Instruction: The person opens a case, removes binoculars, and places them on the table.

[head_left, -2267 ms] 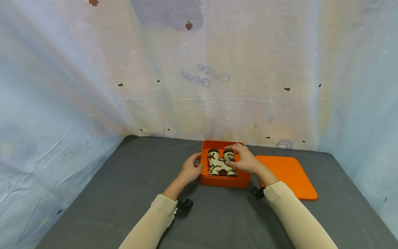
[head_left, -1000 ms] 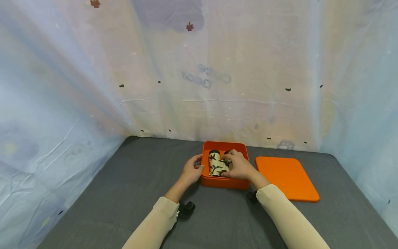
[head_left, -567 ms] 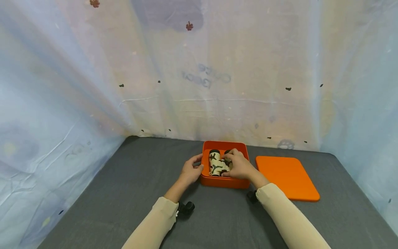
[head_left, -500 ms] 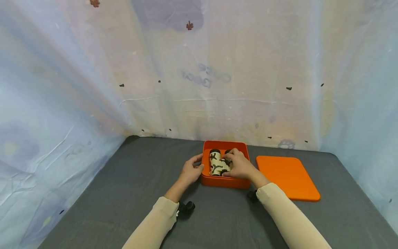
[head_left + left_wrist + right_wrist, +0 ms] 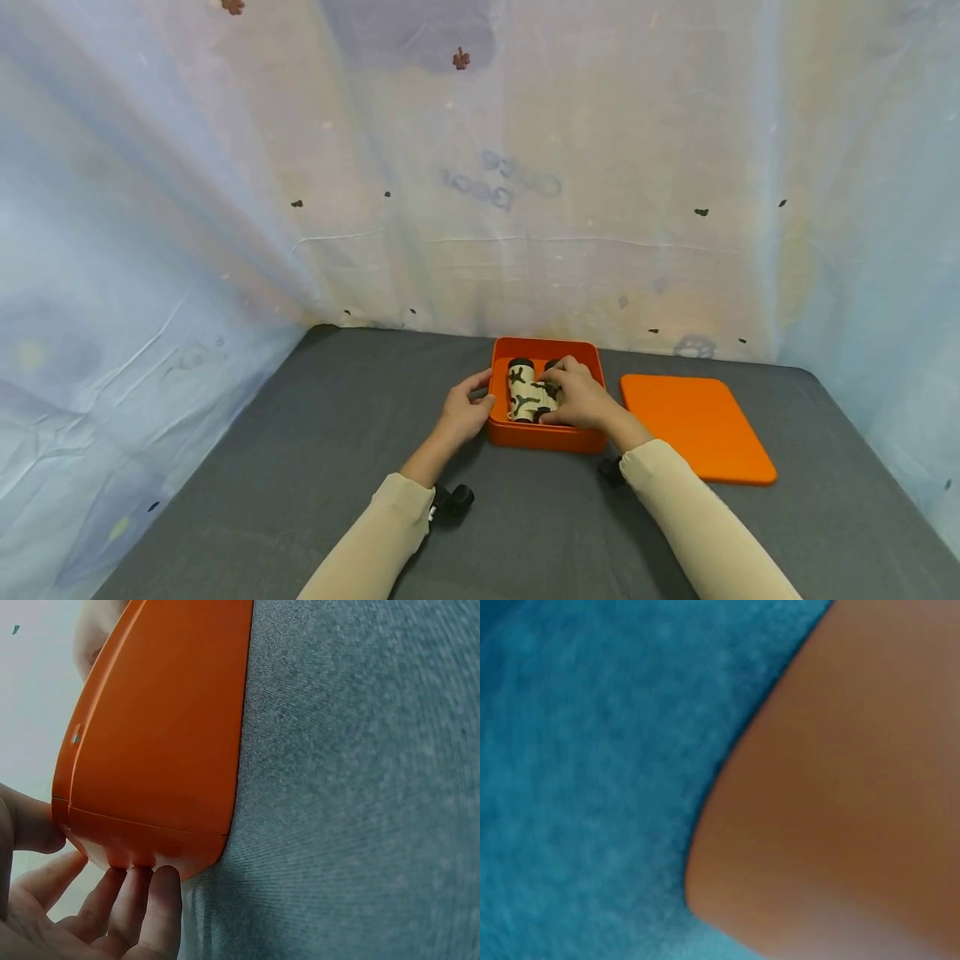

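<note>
A pair of camouflage-patterned binoculars [image 5: 521,392] lies inside an orange rectangular box [image 5: 546,438]. My right hand [image 5: 581,398] grips the right barrel, with fingers over its far part and thumb at the near end. Most of that barrel is hidden under the hand. At the box's left side, my left hand [image 5: 462,414] rests its fingertips against the outer wall. In the left wrist view, the fingers of the left hand [image 5: 112,915] touch the box [image 5: 157,727] near a corner, the thumb close to the rim. A blurred orange-brown surface [image 5: 817,810] fills much of the right wrist view.
A flat orange lid [image 5: 697,425] lies on the grey-covered table [image 5: 525,533], right of the box and beside the right forearm. A pale patterned curtain [image 5: 480,167] hangs behind the table and along its sides. Small black devices sit at both wrists.
Since the earliest frame, my right hand has come lower and nearer, from spread fingers over the right barrel to gripping it. The binoculars and left hand stay in place; the last half second shows little change.
</note>
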Motion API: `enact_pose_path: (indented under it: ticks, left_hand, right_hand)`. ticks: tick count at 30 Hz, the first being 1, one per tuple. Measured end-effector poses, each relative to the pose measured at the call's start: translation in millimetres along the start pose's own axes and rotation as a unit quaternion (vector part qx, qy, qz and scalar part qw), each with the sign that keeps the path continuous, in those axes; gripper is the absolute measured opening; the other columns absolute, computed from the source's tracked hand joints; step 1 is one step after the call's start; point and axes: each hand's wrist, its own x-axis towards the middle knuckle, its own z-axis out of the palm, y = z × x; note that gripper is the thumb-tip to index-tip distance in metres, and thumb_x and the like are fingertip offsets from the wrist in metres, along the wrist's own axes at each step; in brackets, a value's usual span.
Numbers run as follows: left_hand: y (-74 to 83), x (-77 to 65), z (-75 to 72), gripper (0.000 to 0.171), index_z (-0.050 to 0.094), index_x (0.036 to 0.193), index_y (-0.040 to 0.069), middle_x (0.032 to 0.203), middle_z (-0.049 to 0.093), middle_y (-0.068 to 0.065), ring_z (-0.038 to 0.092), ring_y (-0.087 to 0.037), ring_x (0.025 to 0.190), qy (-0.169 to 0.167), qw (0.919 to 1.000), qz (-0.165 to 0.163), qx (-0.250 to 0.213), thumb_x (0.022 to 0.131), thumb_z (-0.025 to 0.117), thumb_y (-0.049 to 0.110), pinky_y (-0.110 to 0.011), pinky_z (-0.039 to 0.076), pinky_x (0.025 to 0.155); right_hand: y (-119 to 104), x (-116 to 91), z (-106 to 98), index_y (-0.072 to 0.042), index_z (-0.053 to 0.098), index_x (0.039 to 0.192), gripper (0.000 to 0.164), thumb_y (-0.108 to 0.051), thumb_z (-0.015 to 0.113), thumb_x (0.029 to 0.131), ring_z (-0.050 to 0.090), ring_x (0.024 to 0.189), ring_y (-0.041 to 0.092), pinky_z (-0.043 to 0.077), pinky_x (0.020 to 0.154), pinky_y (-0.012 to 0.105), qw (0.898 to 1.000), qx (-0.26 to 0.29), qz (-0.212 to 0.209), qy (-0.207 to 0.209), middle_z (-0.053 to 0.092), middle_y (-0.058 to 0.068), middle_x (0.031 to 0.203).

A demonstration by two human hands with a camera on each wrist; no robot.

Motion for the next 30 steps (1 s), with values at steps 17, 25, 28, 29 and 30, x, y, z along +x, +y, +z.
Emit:
enact_pose_path:
  ticks: [17, 25, 28, 29, 30]
  left_hand:
    - [-1.1, 0.2, -2.3, 0.048, 0.047, 0.144, 0.012, 0.139, 0.052, -0.017, 0.064, -0.031, 0.109, -0.017, 0.9998, -0.005, -0.006, 0.096, 0.055, 0.01, -0.037, 0.057, 0.082]
    - [1.8, -0.6, -2.2, 0.048, 0.047, 0.143, 0.008, 0.138, 0.052, -0.022, 0.064, -0.035, 0.108, -0.017, 0.9996, 0.002, -0.022, 0.096, 0.055, 0.008, -0.039, 0.057, 0.083]
    - [0.7, -0.3, -2.8, 0.047, 0.048, 0.143, 0.009, 0.138, 0.052, -0.02, 0.065, -0.033, 0.107, -0.016, 0.9997, 0.0, -0.019, 0.096, 0.055, 0.008, -0.037, 0.057, 0.082]
    - [-4.7, 2.4, -2.3, 0.047, 0.049, 0.142, 0.011, 0.138, 0.053, -0.018, 0.066, -0.031, 0.105, -0.015, 0.9997, -0.001, -0.018, 0.096, 0.056, 0.009, -0.036, 0.057, 0.08]
    - [-5.0, 2.3, -2.7, 0.047, 0.049, 0.142, 0.011, 0.138, 0.053, -0.018, 0.066, -0.031, 0.104, -0.014, 0.9998, -0.001, -0.017, 0.096, 0.056, 0.009, -0.034, 0.057, 0.079]
  right_hand:
    - [-2.0, 3.4, -1.9, -0.006, 0.061, 0.127, 0.066, -0.03, 0.086, 0.071, 0.044, 0.105, 0.027, 0.047, 0.082, 0.04, 1.0, 0.012, 0.002, 0.02, 0.047, 0.011, 0.119]
    - [-3.4, 2.8, -4.1, -0.009, 0.061, 0.128, 0.066, -0.031, 0.086, 0.071, 0.043, 0.104, 0.025, 0.047, 0.08, 0.038, 0.999, 0.013, 0.003, 0.031, 0.047, 0.009, 0.119]
    - [-6.2, 2.3, -7.1, -0.01, 0.06, 0.128, 0.067, -0.031, 0.086, 0.071, 0.042, 0.104, 0.025, 0.047, 0.079, 0.038, 0.999, 0.017, 0.005, 0.035, 0.046, 0.009, 0.119]
    - [-7.5, 2.0, -8.4, -0.01, 0.06, 0.129, 0.067, -0.032, 0.086, 0.071, 0.042, 0.104, 0.025, 0.047, 0.078, 0.037, 0.999, 0.016, 0.006, 0.036, 0.046, 0.009, 0.12]
    - [-8.9, 1.8, -9.5, -0.01, 0.06, 0.129, 0.068, -0.032, 0.086, 0.071, 0.042, 0.103, 0.025, 0.047, 0.077, 0.037, 0.999, 0.016, 0.005, 0.036, 0.046, 0.009, 0.12]
